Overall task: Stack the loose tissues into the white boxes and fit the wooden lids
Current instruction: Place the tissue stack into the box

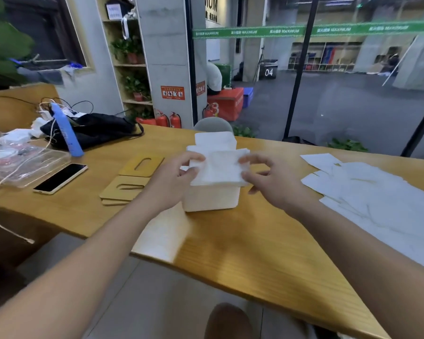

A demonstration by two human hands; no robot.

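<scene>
Tissues [218, 171], a soft white square stack, sit atop the nearer white box [211, 198] mid-table, pinched by left hand [174, 178] and right hand [271, 181] at opposite edges. Slotted wooden lids [130, 182] lie left; loose tissues [367, 192] spread right.

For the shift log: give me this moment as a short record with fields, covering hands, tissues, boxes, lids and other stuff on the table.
left hand: left hand pinches the left edge of the tissue stack
right hand: right hand pinches the stack's right edge
box: front white box under the stack, no lid on it
second box: another white box behind, tissues on top
lids: wooden lids lying flat left of the boxes
loose tissues: spread at the right of the table
other: phone, black bag
</scene>
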